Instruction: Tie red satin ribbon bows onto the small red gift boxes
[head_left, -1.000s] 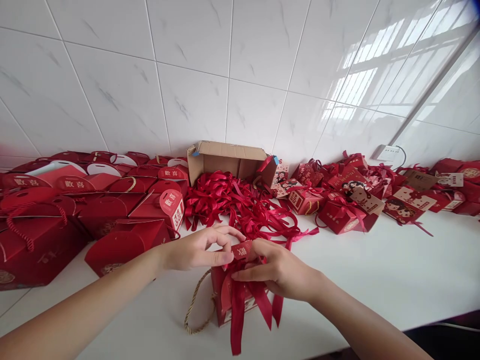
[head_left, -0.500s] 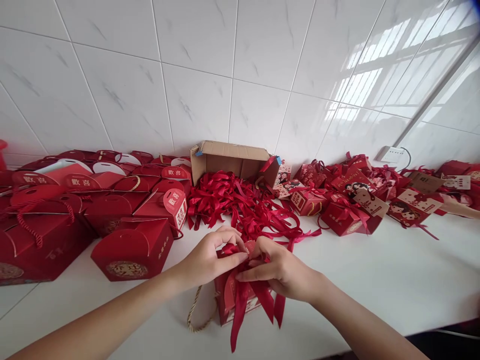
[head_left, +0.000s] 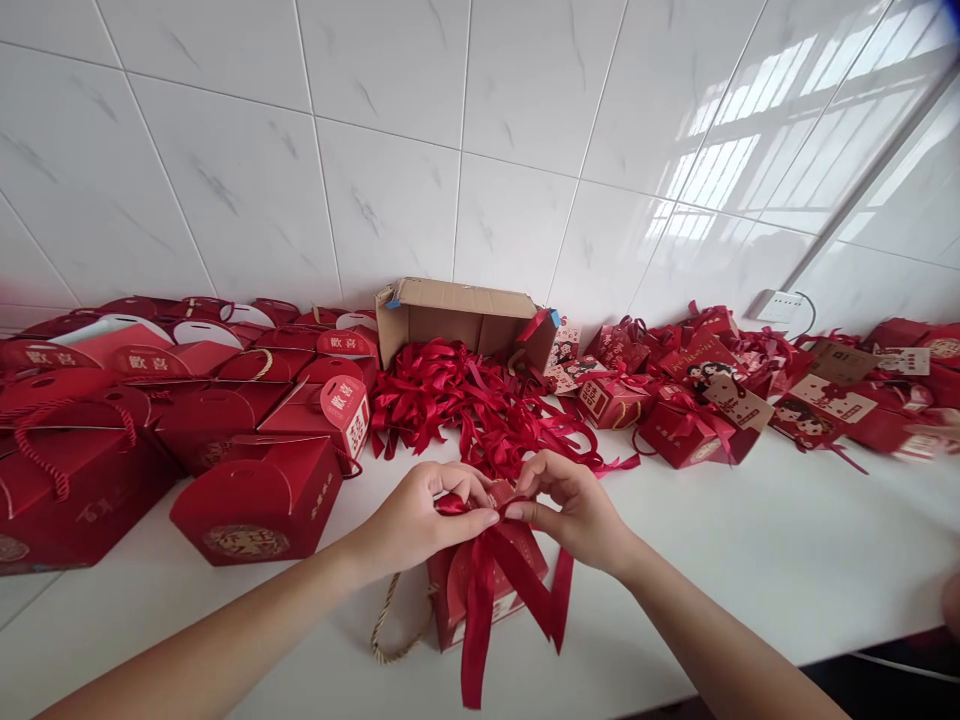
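Note:
A small red gift box [head_left: 450, 605] with printed lettering stands on the white table in front of me, a twisted gold cord handle [head_left: 379, 630] looping out at its left. Over its top lies a red satin ribbon [head_left: 478, 620], its two tails hanging down the near side. My left hand [head_left: 420, 510] pinches the ribbon between thumb and fingers on the left of the knot. On the right, my right hand [head_left: 577, 515] pinches the ribbon too, its thumb close to my left thumb. The knot itself is partly hidden by my fingers.
Behind the box a heap of red ribbons [head_left: 457, 400] spills from a cardboard box [head_left: 465, 295]. Red gift boxes [head_left: 259, 500] crowd the left side. Ribboned boxes with cards [head_left: 686, 430] line the right, near a power strip [head_left: 778, 306] by the tiled wall.
My right fingers have risen from the front of the ribbon and now pinch it at the top. My left hand stays about where it was. At far right, a blurred pale shape has shifted.

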